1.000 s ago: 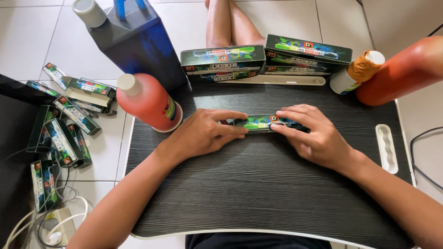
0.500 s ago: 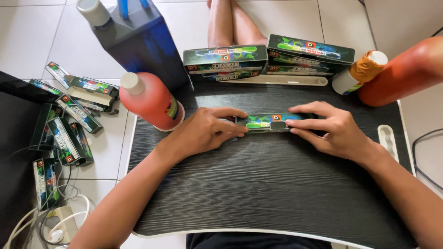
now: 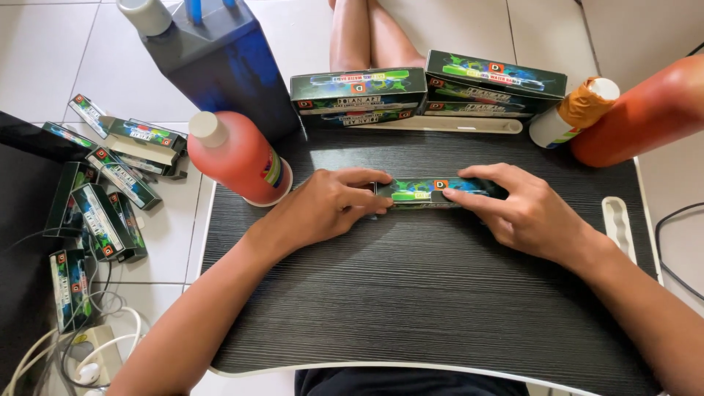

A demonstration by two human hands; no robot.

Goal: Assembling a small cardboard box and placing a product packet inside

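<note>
A long narrow dark box with green and blue print [image 3: 425,192] lies flat on the black wood-grain lap table [image 3: 411,293]. My left hand [image 3: 326,205] grips its left end with fingertips on top and thumb at the side. My right hand [image 3: 517,209] covers its right end, index finger stretched along the top. Both hands rest on the table.
Two larger boxes of the same print [image 3: 359,95] [image 3: 495,84] stand at the table's far edge. A red bottle [image 3: 235,158], a dark blue jug [image 3: 220,62], an orange-capped bottle [image 3: 572,114] and a big red bottle [image 3: 645,114] surround it. Several small boxes [image 3: 103,198] and cables [image 3: 81,352] lie on the floor at left.
The box and both hands have stayed in the same spot on the table; my right fingers have shifted a little along the box's top.
</note>
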